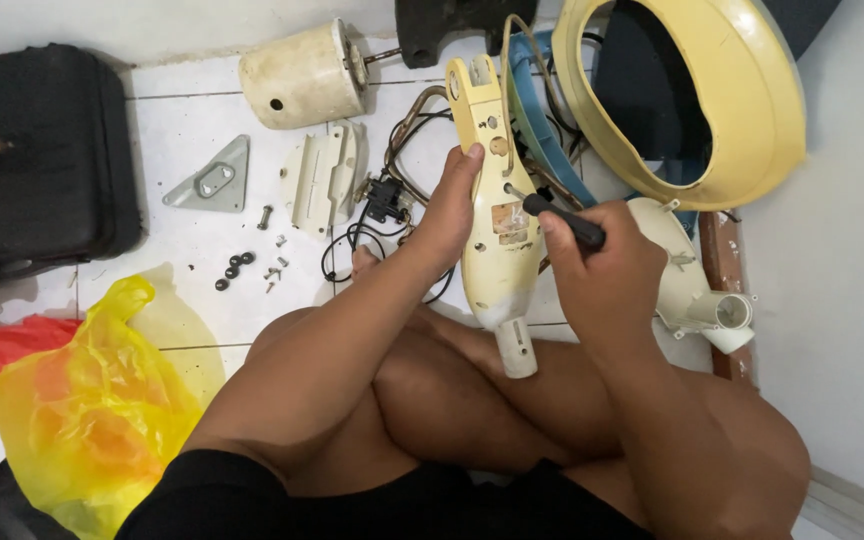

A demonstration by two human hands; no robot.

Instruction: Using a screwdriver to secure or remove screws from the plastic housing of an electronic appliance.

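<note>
Left hand (449,205) clamps the cream fan neck housing (500,240); right hand (602,265) grips one screwdriver (564,219). Bare floor (192,250) leftward holds perhaps four black washers (234,268).

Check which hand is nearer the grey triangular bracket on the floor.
Left. The left hand grips the cream housing, closer to the grey triangular bracket; the right hand works a screwdriver beyond.

Yellow plastic bag (82,420), black case (37,160), cream motor housing (297,78), grey triangular bracket (214,180), loose screws (274,270) on white tiles.
</note>
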